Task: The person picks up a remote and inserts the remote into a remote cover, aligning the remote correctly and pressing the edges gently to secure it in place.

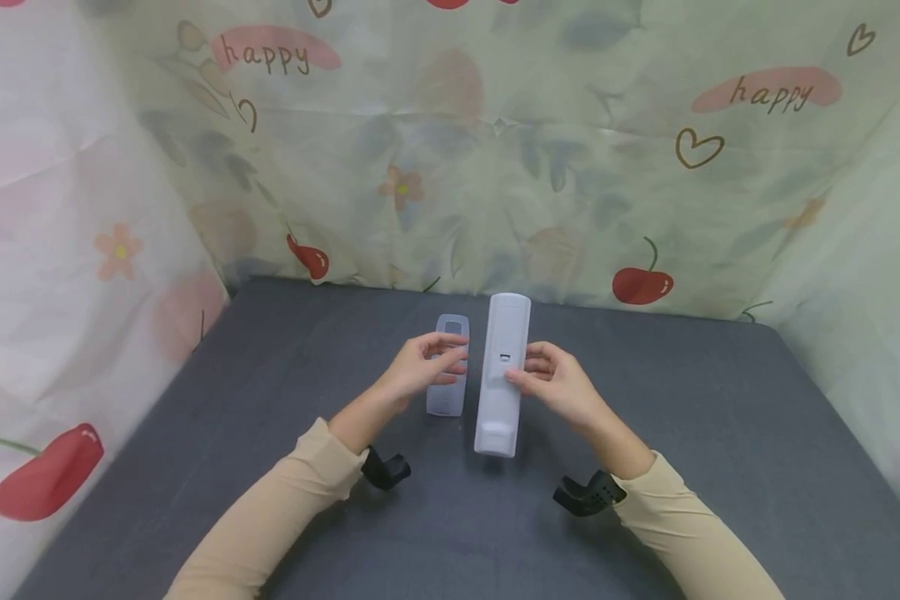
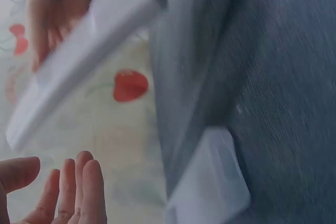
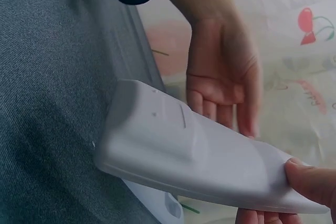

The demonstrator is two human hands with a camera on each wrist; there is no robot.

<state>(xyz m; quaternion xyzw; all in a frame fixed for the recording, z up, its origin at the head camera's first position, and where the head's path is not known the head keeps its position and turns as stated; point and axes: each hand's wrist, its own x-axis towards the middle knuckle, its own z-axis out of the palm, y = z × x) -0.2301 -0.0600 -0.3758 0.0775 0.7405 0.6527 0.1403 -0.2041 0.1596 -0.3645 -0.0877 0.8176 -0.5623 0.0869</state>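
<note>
My right hand (image 1: 558,379) holds a long white remote control (image 1: 500,417) by its right edge, thumb on the face toward me and fingers behind. A small dark slot shows at the middle of that face. In the right wrist view the remote (image 3: 157,129) is tilted, with its thick end toward the camera. My left hand (image 1: 433,362) hovers left of the remote, fingers loosely extended and holding nothing. Below it a translucent remote cover (image 1: 444,402) with a rectangular window lies on the table, partly hidden by the fingers; in the left wrist view the cover (image 2: 210,182) is apart from the hand.
The dark grey cloth-topped table (image 1: 682,417) extends on both sides of the hands. A patterned curtain (image 1: 495,183) hangs behind it and along both sides. Black wrist mounts (image 1: 588,493) sit on both forearms.
</note>
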